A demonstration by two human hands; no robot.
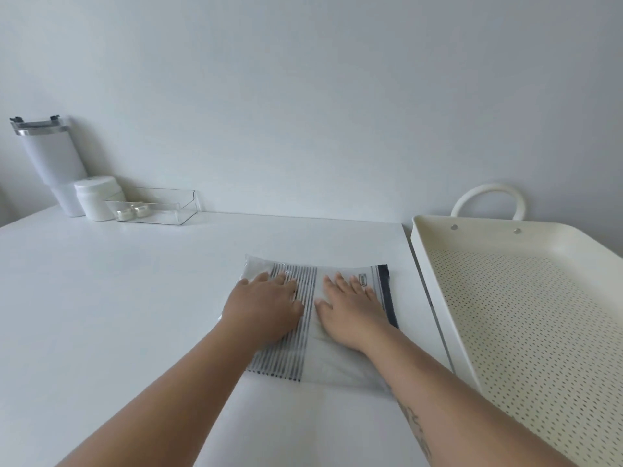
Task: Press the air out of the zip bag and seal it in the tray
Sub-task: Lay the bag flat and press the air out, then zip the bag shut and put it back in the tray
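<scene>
Left hand (pixel 266 306) and right hand (pixel 350 308) are laid flat, fingers spread, nothing gripped, pressed side by side on the zip bag (pixel 313 335), which lies under both palms on the table (pixel 118 298) near its right edge. Air could be trapped or the striped cloth bunched if the dark zip strip gets closed too early. The tray (pixel 435 264), just beside the table, is not yet used.
</scene>
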